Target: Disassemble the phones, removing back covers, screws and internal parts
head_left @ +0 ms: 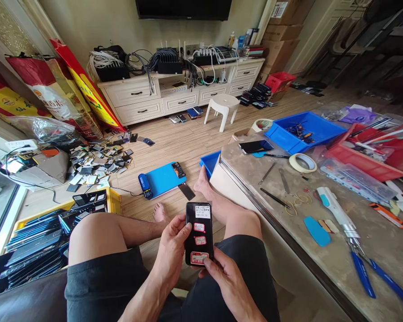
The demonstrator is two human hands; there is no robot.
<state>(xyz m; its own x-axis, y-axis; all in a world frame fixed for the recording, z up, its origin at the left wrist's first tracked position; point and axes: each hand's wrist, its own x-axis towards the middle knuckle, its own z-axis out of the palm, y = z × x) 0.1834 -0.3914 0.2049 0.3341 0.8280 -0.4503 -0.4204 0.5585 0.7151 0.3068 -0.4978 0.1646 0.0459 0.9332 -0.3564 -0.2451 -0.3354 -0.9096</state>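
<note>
Between my two hands, above my lap, is a black smartphone (pixel 194 247) held upright. Several paper labels with handwriting, some edged in red, stick to the side facing me. My left hand (pixel 173 239) grips its left edge, thumb on the face and fingers behind. At the lower right corner, my right hand (pixel 223 268) pinches the phone, with the thumb by the lowest label. The fingers behind the phone are hidden. Beyond it on the floor lies a blue mat (pixel 161 181) bearing an opened phone (pixel 178 170) and a blue device with a cable (pixel 145 185).
On the right, a table (pixel 248 179) carries pliers (pixel 362 268), tape (pixel 302 163), a blue tray (pixel 282 129) and a red bin (pixel 396 161). To the left stand a yellow crate (pixel 114 202) of phones and a heap of small flat parts (pixel 94 163). A white stool (pixel 223 103) is ahead.
</note>
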